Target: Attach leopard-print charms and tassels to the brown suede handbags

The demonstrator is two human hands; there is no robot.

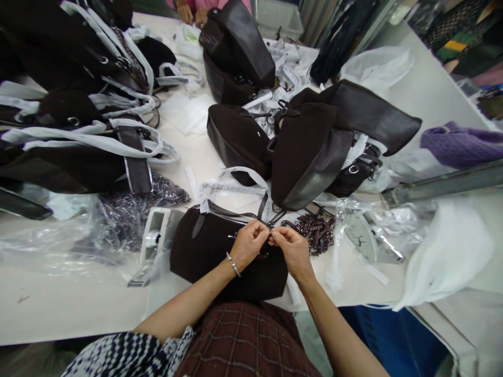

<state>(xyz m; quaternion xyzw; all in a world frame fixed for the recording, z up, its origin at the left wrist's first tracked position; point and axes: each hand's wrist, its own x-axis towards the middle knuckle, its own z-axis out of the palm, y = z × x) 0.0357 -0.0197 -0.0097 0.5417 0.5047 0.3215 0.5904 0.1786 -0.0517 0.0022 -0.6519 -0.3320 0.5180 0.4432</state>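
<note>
A dark brown handbag (208,256) lies at the table's front edge, close to my body. Its handle (239,175) is wrapped in white paper. My left hand (249,242) and my right hand (291,248) meet over the bag's upper right part, both with fingertips pinched together. Between them is the end of a thin dark strap or cord, too small to make out fully. Just right of my right hand lies a pile of brown braided cords (318,230).
Several more dark bags (310,152) stand across the table, with wrapped bags (70,162) stacked at left. Tape dispensers (153,241) flank the work, plastic-wrapped cords (133,209) lie left, and a white bag (448,256) sits right. Another person's hands (192,13) show at the far edge.
</note>
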